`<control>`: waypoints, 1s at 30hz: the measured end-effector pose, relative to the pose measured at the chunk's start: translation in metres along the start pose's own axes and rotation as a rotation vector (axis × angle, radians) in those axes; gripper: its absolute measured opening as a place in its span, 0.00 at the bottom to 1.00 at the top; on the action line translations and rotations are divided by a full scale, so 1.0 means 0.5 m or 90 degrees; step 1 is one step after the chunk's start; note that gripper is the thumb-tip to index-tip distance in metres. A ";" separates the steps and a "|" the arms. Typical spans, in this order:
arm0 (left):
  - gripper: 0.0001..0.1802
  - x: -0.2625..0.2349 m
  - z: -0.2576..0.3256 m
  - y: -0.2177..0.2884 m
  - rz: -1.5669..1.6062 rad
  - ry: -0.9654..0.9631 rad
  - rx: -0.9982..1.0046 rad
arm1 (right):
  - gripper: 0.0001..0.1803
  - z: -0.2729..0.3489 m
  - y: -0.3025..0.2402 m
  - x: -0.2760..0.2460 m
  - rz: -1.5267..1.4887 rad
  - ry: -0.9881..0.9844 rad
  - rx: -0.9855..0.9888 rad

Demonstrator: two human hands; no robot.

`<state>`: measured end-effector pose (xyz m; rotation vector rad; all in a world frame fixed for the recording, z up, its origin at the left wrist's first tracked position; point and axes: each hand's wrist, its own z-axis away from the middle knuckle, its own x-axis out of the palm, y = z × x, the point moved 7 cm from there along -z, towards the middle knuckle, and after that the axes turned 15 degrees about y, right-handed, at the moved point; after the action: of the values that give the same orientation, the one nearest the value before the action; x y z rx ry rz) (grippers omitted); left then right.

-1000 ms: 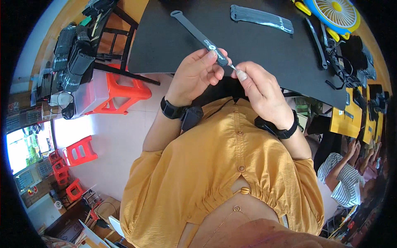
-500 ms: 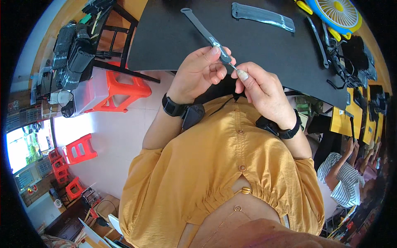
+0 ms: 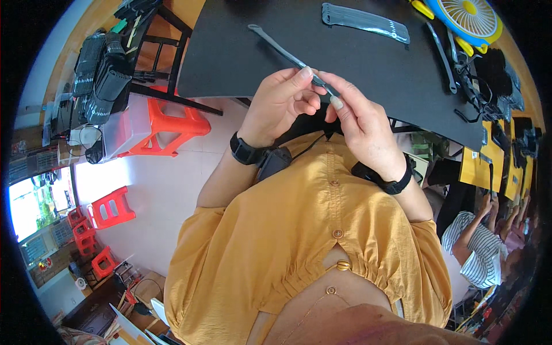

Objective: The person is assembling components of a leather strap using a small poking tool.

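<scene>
A long dark grey strap (image 3: 279,45) with a small loop at its far end is held over the near edge of the black table. My left hand (image 3: 282,103) pinches it between thumb and fingers around the middle of its lower part. On the strap's near end, my right hand (image 3: 365,123) closes thumb and forefinger. The strap is turned nearly edge-on, and its near tip is partly hidden by my right fingers. Beyond my hands, a flat bundle of similar grey straps (image 3: 365,23) lies on the table (image 3: 230,63).
A blue and yellow fan (image 3: 468,17) stands at the far right. Near it lie a single strap (image 3: 441,57) and a dark pile of straps (image 3: 503,77). Red stools (image 3: 178,126) and more bundled straps (image 3: 103,75) are at left. Another person (image 3: 474,247) works at right.
The strap has rolled from face-up to nearly edge-on. My right fingers have moved onto its near end, where a thin shiny piece showed before. My hands are closer together.
</scene>
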<state>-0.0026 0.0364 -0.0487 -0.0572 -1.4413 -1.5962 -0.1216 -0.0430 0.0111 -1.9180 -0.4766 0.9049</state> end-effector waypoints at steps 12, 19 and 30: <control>0.20 0.012 -0.003 0.020 -0.083 -0.017 0.012 | 0.24 -0.001 0.019 0.032 -0.162 0.040 0.042; 0.23 0.002 -0.005 0.010 -0.096 0.007 -0.005 | 0.22 -0.004 0.029 0.022 -0.116 0.033 0.024; 0.20 -0.010 -0.013 -0.002 -0.113 0.015 0.000 | 0.23 -0.002 0.037 0.027 -0.127 0.013 0.069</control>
<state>0.0030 0.0339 -0.0542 0.0910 -1.4611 -1.7340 -0.1129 -0.0441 -0.0101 -1.7453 -0.5840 0.7660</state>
